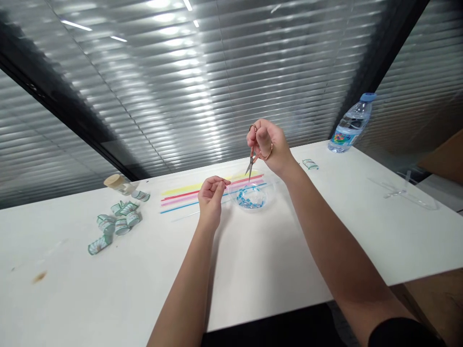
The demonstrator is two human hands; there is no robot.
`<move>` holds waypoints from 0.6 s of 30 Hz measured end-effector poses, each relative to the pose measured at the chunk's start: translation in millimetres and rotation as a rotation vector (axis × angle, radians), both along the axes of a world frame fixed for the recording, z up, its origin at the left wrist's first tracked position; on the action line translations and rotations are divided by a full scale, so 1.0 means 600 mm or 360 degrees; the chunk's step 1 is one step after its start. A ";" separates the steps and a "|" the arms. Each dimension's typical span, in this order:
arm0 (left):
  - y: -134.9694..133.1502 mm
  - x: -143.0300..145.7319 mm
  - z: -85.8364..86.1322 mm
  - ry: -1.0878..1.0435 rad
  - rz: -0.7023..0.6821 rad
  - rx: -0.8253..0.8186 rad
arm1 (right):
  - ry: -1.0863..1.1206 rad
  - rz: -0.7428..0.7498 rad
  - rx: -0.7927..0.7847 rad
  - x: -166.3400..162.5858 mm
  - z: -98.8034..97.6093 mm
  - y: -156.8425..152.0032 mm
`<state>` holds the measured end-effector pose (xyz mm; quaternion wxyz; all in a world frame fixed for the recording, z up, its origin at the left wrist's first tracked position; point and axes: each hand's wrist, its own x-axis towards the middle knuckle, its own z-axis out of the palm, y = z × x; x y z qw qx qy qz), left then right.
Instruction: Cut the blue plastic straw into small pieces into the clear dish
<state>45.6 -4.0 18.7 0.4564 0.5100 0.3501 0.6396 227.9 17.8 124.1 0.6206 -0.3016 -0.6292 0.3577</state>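
My right hand (268, 144) is raised above the white table (275, 250) and grips small rose-gold scissors (251, 161), blades pointing down over a clear bowl (250, 196) of blue cut pieces. My left hand (211, 192) hovers just left of the bowl with thumb and fingers pinched together; what they hold is too small to make out. Behind both hands lie yellow, pink, red and blue straws (188, 195) side by side on the table.
Several small rolls of patterned tape (117, 220) and a capped jar (116, 182) sit at the left. One more roll (310, 164) and a water bottle (350, 124) stand at the back right. A clear plastic piece (401, 193) lies right. Window blinds rise behind the table.
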 end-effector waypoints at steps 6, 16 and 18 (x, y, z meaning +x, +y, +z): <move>-0.003 0.006 0.001 0.0015 -0.0016 0.0005 | 0.0013 0.0081 0.0038 -0.009 -0.014 0.015; -0.006 0.009 0.001 0.0046 -0.0034 -0.0002 | -0.0020 0.0020 0.0115 -0.009 -0.012 0.008; -0.007 0.010 0.001 0.0042 -0.0035 -0.0010 | -0.0033 0.0007 0.0108 -0.009 -0.012 0.007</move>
